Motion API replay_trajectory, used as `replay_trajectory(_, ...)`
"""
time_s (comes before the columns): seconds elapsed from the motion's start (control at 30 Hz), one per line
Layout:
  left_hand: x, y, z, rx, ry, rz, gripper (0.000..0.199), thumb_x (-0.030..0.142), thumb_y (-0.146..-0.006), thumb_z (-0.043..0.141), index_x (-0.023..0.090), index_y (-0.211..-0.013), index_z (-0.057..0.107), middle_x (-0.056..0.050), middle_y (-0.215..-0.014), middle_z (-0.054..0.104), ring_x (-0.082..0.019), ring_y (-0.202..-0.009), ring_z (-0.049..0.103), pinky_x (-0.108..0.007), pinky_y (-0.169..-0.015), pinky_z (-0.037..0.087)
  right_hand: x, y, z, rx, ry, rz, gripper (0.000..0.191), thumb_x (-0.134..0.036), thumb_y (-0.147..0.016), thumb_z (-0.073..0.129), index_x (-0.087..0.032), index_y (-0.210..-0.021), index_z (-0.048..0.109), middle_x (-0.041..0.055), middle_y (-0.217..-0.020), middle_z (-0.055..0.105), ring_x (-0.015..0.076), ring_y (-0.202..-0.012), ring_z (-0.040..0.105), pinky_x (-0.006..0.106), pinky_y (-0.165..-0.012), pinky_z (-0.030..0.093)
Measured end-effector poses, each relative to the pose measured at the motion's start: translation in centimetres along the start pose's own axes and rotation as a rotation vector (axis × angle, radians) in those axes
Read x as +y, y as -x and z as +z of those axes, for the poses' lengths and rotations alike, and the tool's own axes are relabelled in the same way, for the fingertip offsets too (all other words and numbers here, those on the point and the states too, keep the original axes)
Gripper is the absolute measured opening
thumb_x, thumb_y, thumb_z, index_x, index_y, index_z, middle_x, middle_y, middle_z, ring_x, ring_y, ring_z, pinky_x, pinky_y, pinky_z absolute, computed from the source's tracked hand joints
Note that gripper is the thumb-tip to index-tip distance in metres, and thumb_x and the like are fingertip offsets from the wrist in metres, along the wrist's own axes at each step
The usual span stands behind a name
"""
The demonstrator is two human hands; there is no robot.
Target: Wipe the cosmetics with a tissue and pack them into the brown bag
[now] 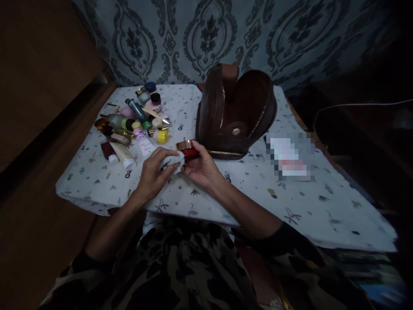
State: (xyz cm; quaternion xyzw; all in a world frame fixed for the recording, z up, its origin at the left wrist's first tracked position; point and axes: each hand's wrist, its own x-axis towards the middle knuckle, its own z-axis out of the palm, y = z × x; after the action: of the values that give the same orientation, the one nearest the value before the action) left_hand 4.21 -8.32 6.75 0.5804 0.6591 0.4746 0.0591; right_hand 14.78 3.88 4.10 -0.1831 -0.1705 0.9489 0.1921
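Observation:
In my right hand (204,170) is a small red jar (189,151) with a shiny copper-coloured lid, held on its side above the table. My left hand (156,172) pinches a crumpled white cloth (172,161), its frayed edge close against the jar. Whether the cloth touches the jar is hard to make out. Just beyond both hands stands a brown leather bag (209,125), unzipped and gaping. Left of the hands, a white and purple tube (142,141) and a yellow-capped jar (161,136) lie nearest.
Several bottles, jars and tubes crowd the table's left side, among them a green bottle (137,111) and a beige tube (122,154). A blurred-out flat item (288,156) lies right of the bag. A patterned white cloth (258,202) covers the table. Wooden furniture (41,99) borders the left.

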Motion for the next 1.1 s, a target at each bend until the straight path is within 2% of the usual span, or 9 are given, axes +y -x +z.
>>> replay_trajectory(0.17,-0.6,-1.2,-0.6,0.073,0.002,-0.043,0.014,0.026,-0.086,0.065,0.022,-0.1,0.065,-0.001,-0.097,0.067,-0.019,-0.09,0.062,-0.031,-0.082,0.049,0.3,0.2,0.2,0.017,-0.009,-0.007,0.019,-0.03,-0.075,0.076,-0.02,-0.086,0.065,-0.0021,-0.077,0.071,0.0135,-0.068,0.062,0.024,-0.059,0.053)
replay_trajectory(0.3,-1.0,-1.6,-0.6,0.1,0.024,-0.099,0.014,0.027,-0.086,0.066,0.021,-0.099,0.064,0.0,-0.093,0.066,-0.017,-0.083,0.061,-0.028,-0.075,0.049,0.2,-0.1,0.2,0.04,-0.033,-0.016,0.014,-0.032,-0.081,0.073,-0.022,-0.086,0.064,-0.0012,-0.078,0.071,0.0146,-0.07,0.062,0.025,-0.06,0.054)
replay_trajectory(0.53,-0.9,-0.5,0.3,0.046,0.042,-0.082,0.015,0.024,-0.086,0.065,0.021,-0.101,0.064,-0.001,-0.097,0.067,-0.018,-0.091,0.062,-0.029,-0.083,0.048,-0.3,-0.5,-0.3,-0.007,-0.085,-0.006,0.02,-0.037,-0.094,0.058,-0.018,-0.097,0.065,0.0044,-0.086,0.073,0.0172,-0.076,0.065,0.031,-0.069,0.058)
replay_trajectory(0.7,-0.5,0.3,0.6,0.014,-0.011,-0.018,0.016,0.022,-0.088,0.063,0.021,-0.104,0.064,-0.002,-0.098,0.065,-0.018,-0.093,0.061,-0.03,-0.085,0.048,-0.1,-0.6,-0.4,-0.026,-0.09,-0.027,0.023,-0.039,-0.087,0.068,-0.018,-0.096,0.066,0.0023,-0.085,0.073,0.0158,-0.077,0.065,0.027,-0.071,0.057)
replay_trajectory(0.87,-0.3,0.2,0.1,0.021,-0.018,0.015,0.015,0.021,-0.088,0.063,0.021,-0.103,0.064,-0.002,-0.095,0.065,-0.018,-0.09,0.061,-0.03,-0.083,0.048,0.2,-0.2,-0.1,0.012,-0.02,-0.031,0.016,-0.027,-0.081,0.075,-0.019,-0.093,0.068,-0.0002,-0.082,0.073,0.0124,-0.073,0.064,0.022,-0.064,0.055)
replay_trajectory(1.1,-1.2,-1.5,-0.8,0.102,0.004,-0.09,0.015,0.026,-0.084,0.066,0.021,-0.099,0.065,-0.001,-0.096,0.068,-0.018,-0.089,0.062,-0.029,-0.081,0.048,0.3,-0.1,-0.1,0.009,0.04,0.022,0.02,-0.034,-0.081,0.074,-0.019,-0.092,0.067,0.0014,-0.079,0.073,0.0145,-0.07,0.064,0.024,-0.059,0.055)
